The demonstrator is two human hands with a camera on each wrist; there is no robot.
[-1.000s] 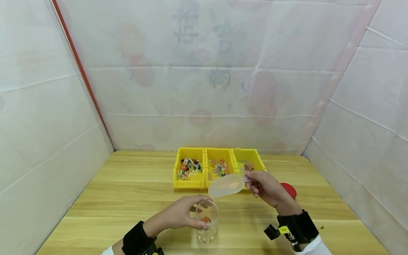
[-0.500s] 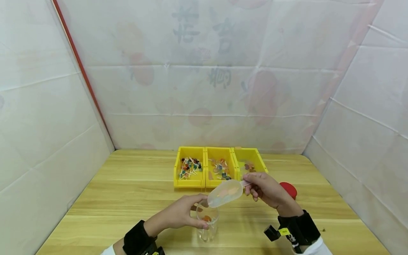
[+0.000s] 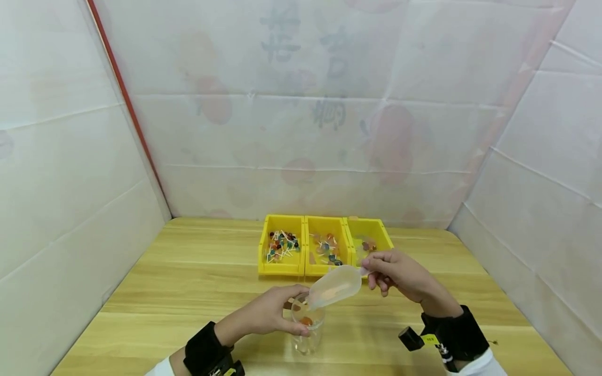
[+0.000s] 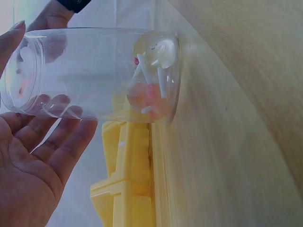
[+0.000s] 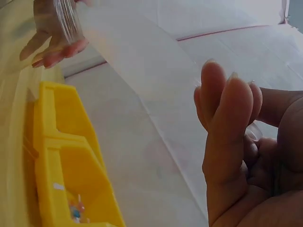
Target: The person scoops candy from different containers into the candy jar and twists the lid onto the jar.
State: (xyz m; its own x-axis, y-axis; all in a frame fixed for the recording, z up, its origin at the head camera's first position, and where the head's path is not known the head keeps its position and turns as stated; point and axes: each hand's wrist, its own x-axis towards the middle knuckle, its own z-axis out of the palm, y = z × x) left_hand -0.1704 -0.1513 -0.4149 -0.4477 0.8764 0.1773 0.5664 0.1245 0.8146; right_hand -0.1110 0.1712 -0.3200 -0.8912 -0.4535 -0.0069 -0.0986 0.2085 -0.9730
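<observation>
Head view, spill risk: scoop (image 3: 335, 286) is tilted mouth-down over the jar (image 3: 307, 329), its lip just at the jar's rim; as I judge it, a lip that sits off-centre could let candy drop past the opening onto the table (image 3: 188, 292).
Head view, right grip: right hand (image 3: 395, 271) pinches the scoop's thin handle between thumb and curled fingers, the bowl reaching out leftward from that pinch.
Head view, left grip: left hand (image 3: 273, 316) wraps the jar near its rim, directly under the scoop's lip; the jar stands upright on the table below the fingers.
Head view, materials: scoop is frosted, translucent plastic, rounded and elongated, with orange pieces showing through; three yellow bins (image 3: 324, 245) of hard plastic sit beyond both hands, holding mixed coloured sweets, some on white sticks.
Left wrist view, tip risk: jar (image 4: 99, 71) is clear, smooth and cylindrical, and looks slippery; fingers (image 4: 61, 137) curl loosely round its mouth end, so a knock from the scoop could, I think, shift it.
Left wrist view, contents: pink and orange sweets (image 4: 149, 97) with white sticks lie at the base, far from the grip.
Right wrist view, grip: fingertips (image 5: 227, 109) curl round the handle, which is mostly hidden; the pale scoop body (image 5: 137, 56) stretches away toward the jar.
</observation>
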